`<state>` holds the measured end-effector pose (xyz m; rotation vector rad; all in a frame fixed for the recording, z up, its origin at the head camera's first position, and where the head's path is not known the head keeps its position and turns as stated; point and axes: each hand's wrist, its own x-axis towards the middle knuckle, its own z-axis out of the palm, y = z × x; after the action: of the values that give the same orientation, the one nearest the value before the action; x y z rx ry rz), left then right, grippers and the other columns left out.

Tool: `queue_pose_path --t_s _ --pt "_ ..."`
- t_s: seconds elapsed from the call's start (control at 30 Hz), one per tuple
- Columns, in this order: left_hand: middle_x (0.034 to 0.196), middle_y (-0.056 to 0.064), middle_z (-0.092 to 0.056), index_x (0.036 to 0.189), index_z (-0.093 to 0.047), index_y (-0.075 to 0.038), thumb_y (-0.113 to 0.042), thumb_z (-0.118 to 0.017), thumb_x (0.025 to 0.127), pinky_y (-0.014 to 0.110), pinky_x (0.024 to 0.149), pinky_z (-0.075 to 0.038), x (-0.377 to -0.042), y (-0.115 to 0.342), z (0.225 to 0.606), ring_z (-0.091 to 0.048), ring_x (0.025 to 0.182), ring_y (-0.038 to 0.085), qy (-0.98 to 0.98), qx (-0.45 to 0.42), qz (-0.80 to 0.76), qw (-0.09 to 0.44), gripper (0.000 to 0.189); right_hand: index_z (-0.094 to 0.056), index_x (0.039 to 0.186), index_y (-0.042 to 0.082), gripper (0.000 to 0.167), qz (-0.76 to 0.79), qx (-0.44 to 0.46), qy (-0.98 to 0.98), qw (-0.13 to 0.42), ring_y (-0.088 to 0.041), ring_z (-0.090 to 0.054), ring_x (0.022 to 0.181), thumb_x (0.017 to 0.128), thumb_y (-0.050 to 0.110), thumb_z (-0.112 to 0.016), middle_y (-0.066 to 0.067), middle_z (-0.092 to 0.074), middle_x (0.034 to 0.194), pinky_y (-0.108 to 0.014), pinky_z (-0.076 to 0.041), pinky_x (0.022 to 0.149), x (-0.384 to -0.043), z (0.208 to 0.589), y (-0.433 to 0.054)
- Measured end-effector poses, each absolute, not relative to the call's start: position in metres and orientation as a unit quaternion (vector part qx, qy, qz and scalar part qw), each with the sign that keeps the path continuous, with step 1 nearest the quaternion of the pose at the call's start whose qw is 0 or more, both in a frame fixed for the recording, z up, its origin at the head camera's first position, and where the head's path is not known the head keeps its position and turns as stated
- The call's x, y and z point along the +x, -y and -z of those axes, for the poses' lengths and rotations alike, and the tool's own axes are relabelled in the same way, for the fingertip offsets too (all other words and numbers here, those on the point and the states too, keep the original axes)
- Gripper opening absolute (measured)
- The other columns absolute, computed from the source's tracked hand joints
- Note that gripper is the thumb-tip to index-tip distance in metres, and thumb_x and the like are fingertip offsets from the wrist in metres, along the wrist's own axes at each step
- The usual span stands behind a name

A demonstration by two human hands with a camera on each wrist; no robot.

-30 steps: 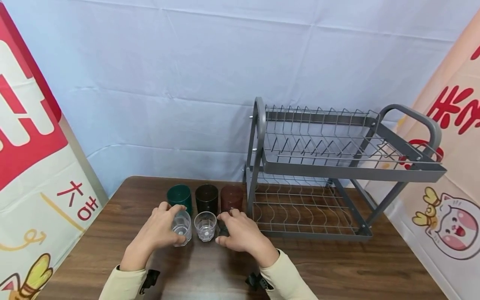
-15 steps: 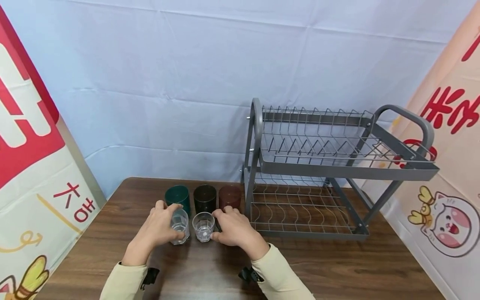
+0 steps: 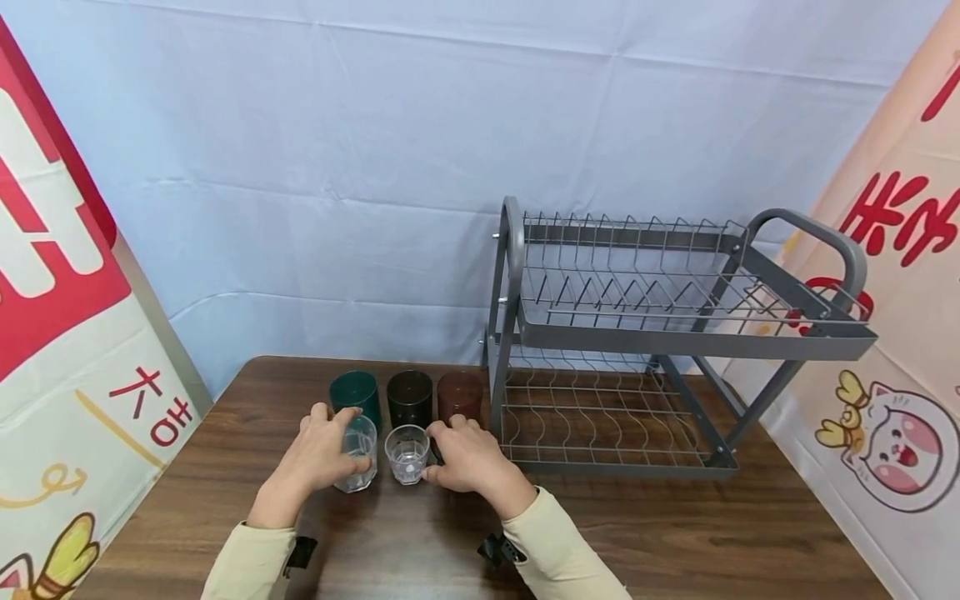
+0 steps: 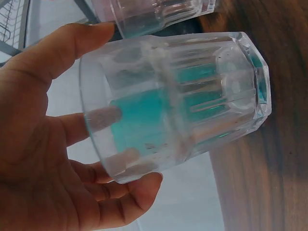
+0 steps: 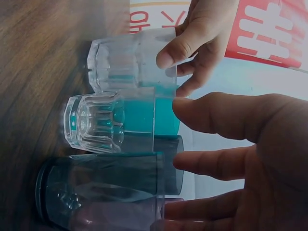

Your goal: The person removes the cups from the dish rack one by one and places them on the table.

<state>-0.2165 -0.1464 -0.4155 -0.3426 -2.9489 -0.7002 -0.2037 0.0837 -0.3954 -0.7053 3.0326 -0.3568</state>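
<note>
Near the table's left side my left hand grips a clear glass, thumb on one side of the rim and fingers curled on the other. Beside it stands a shorter clear faceted glass. My right hand is just right of that glass, fingers extended. In the right wrist view, its thumb is close to the shorter glass's rim, and its fingers are by the rim of a dark bluish glass, mostly hidden in the head view. Behind stand a green glass, a dark brown glass and a reddish-brown glass.
A grey two-tier dish rack stands on the wooden table, right of the glasses. Its left upright is close to the reddish-brown glass. A pale cloth hangs behind, with printed banners at both sides.
My right hand has moved slightly left, nearer the shorter clear glass. The base of the glass in my left hand has shifted a little left. The view has shifted slightly.
</note>
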Motion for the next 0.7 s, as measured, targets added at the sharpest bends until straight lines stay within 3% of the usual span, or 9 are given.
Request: queue_pose_path --t_s 0.7 --pt "0.116 0.024 -0.04 0.13 -0.051 -0.003 -0.042 -0.079 0.07 0.048 0.068 -0.045 -0.203 0.139 0.41 -0.043 0.097 0.038 0.968 -0.098 0.218 0.074 0.077 -0.058 0.121 0.012 0.051 0.111 -0.237 -0.965 -0.014 -0.03 -0.054 0.095 0.08 0.039 -0.071 -0.013 -0.054 0.108 -0.042 -0.046 0.07 -0.198 0.388 -0.088"
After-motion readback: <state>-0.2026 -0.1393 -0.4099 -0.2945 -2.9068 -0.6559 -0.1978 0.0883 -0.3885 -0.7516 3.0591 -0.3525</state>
